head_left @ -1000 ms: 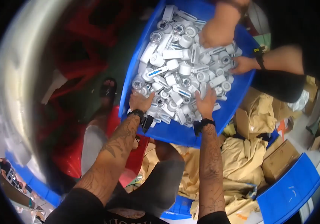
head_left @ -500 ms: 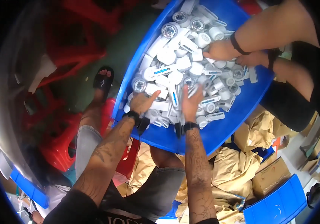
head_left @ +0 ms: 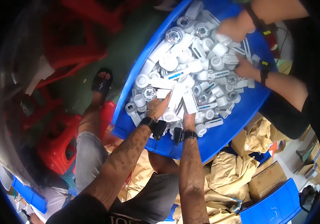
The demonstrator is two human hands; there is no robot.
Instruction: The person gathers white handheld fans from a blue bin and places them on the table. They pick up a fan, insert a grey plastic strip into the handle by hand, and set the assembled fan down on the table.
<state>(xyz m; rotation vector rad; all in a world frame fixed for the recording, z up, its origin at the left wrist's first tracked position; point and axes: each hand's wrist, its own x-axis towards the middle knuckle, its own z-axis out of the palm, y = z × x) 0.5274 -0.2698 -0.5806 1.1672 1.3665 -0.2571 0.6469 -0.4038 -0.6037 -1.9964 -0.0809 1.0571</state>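
Observation:
A large blue bin (head_left: 134, 72) holds a heap of white plastic devices, with round grilled or clear-capped heads and flat handles, some bearing a blue strip. In the lower part of the heap, my left hand (head_left: 157, 108) closes on a white device (head_left: 175, 98) with a round grille at its lower end. Close by on the right, my right hand (head_left: 189, 119) grips another white device (head_left: 190, 102); its fingers are mostly hidden behind it. Across the bin, a co-worker's one hand (head_left: 234, 29) and other hand (head_left: 245, 69) are in the heap.
Red plastic stools (head_left: 57, 153) stand on the left, beside a sandalled foot (head_left: 102, 81). Crumpled brown paper (head_left: 229, 168), a cardboard box (head_left: 267, 180) and a blue tray (head_left: 270, 203) lie below right of the bin.
My left hand has moved right, nearer my right hand, which has drawn slightly down. White devices now stand raised between them. The co-worker's upper hand has moved up and right.

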